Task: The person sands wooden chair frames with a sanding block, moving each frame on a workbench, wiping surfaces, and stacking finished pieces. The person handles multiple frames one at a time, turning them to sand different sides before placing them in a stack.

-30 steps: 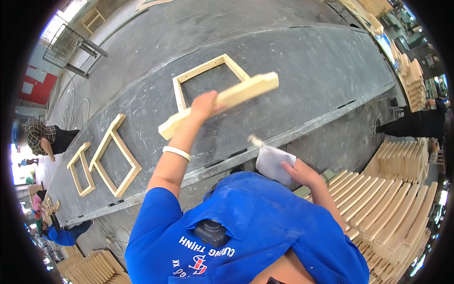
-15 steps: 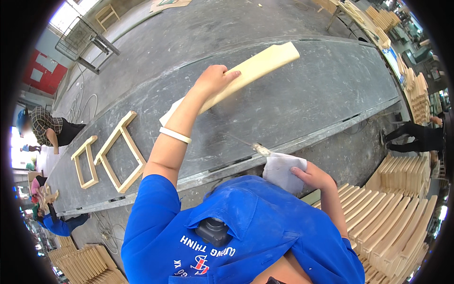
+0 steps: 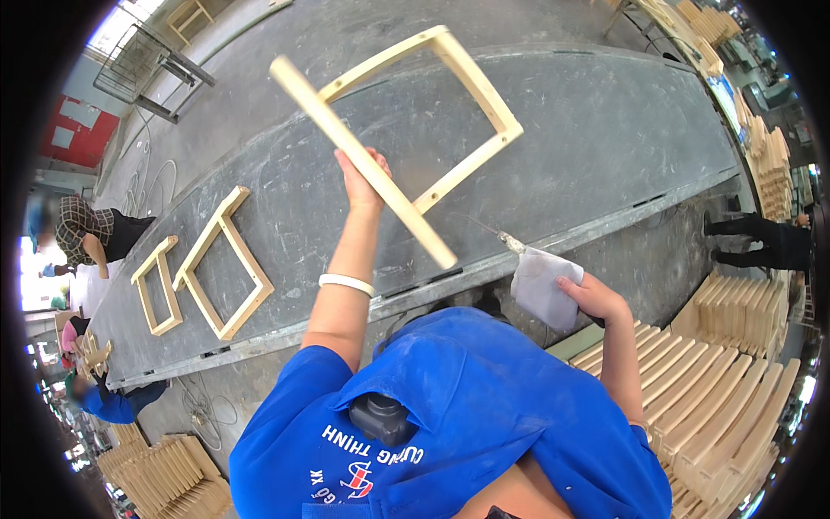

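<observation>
A pale wooden frame point(image 3: 484, 95) is raised above the grey table, its long bar slanting from upper left to lower right. My left hand point(image 3: 361, 176) is closed around the middle of that bar. At the table's near edge, my right hand point(image 3: 595, 297) grips a light grey sheet point(image 3: 545, 290), cloth or sandpaper. From under the sheet sticks an air blow gun point(image 3: 512, 243), its thin nozzle pointing at the table below the frame. The sheet hides the blow gun's handle. Left of my left arm, two similar wooden frames, a larger one point(image 3: 257, 274) and a smaller one point(image 3: 176, 304), lie on the table.
The long grey table point(image 3: 605, 130) curves across the view. Stacked curved wooden slats point(image 3: 718, 398) stand close by my right elbow; more stacked wood point(image 3: 164, 471) is at lower left. A person in a checked shirt point(image 3: 82, 229) stands beyond the table's left end. Hoses lie on the floor.
The wooden piece in my left hand has turned from a broad side view so its open frame shows, and that hand has shifted. My right hand moved slightly right with the blow gun and sheet.
</observation>
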`<state>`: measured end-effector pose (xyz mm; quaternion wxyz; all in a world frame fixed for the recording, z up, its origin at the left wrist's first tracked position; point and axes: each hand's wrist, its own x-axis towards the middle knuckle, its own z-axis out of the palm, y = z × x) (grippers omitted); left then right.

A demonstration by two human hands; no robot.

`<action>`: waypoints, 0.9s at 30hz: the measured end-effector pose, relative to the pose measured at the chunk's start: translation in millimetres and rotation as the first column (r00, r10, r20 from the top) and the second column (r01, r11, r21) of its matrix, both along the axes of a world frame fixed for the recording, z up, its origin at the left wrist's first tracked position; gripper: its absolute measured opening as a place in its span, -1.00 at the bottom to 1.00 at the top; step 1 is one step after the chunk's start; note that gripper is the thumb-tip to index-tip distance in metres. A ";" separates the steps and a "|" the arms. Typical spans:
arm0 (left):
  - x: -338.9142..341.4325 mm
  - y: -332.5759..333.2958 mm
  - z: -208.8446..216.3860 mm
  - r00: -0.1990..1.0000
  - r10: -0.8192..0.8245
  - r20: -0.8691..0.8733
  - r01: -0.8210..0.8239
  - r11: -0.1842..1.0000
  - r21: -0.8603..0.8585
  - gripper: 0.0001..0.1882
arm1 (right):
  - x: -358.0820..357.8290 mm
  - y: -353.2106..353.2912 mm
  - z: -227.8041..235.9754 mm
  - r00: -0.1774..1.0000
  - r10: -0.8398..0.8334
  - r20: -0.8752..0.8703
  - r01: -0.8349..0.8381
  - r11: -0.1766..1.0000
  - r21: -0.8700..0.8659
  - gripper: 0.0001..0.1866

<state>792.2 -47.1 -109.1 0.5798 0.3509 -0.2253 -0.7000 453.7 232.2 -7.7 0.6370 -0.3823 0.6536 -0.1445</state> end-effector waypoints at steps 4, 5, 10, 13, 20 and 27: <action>0.8 27.8 -61.0 0.925 0.365 0.102 -0.379 0.877 0.295 -0.18 | -3.3 -2.0 4.1 0.998 0.033 0.060 -0.041 0.988 0.147 -0.48; 2.9 37.6 -72.0 0.929 0.363 0.071 -0.364 0.864 0.346 -0.19 | -6.5 -3.7 6.2 0.998 0.041 0.045 -0.045 0.996 0.080 -0.49; 21.4 104.9 -105.2 0.949 -0.051 0.310 -0.109 0.872 0.477 -0.33 | -22.3 -22.1 0.1 0.985 -0.001 -0.175 -0.004 1.000 -0.024 -0.53; 38.6 125.2 -104.7 0.526 -0.691 0.497 0.259 0.686 0.680 -0.50 | -27.2 -41.5 -20.0 0.953 0.068 -0.297 -0.065 0.998 0.018 -0.55; 60.4 99.4 -82.6 -0.201 0.304 0.931 0.478 0.860 -0.178 -0.59 | 18.5 -112.6 -86.4 0.907 -0.158 -0.390 -0.002 0.925 -0.380 -0.53; 100.0 25.1 -94.9 -0.486 0.167 0.858 0.289 0.957 -0.023 -0.69 | 117.8 -163.8 -104.1 0.926 -0.130 -0.355 -0.052 0.886 -0.460 -0.52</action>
